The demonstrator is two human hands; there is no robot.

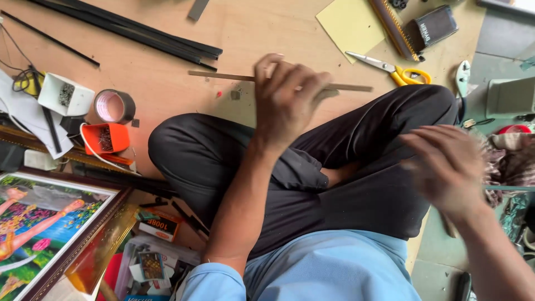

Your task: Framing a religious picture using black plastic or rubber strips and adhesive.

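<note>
Plywood, pale and scuffed, forms the broad flat work board (167, 83). Across it, beyond the knees, lies one thin brown wooden strip (351, 87); the left hand (287, 100) pinches its middle. The right hand (446, 167), blurred with fingers spread loosely, holds nothing, right of the strip. One pair of yellow-handled scissors (390, 69) lies just behind the strip's right end.

Thin wooden strip (223, 74), matt, pale brown, at upper centre, gripped in the left hand (287, 100). Work surface (167, 83): smooth, matt plywood-like board. Scissors (390, 69), upper right: bright metal blades, glossy yellow plastic handles. Tape roll (114, 106), left: dull grey. Small orange tray (107, 138): glossy plastic. Picture frame (72, 245), lower left: dark moulding with a glossy print. Trousers (356, 184): matt dark cloth.
</note>
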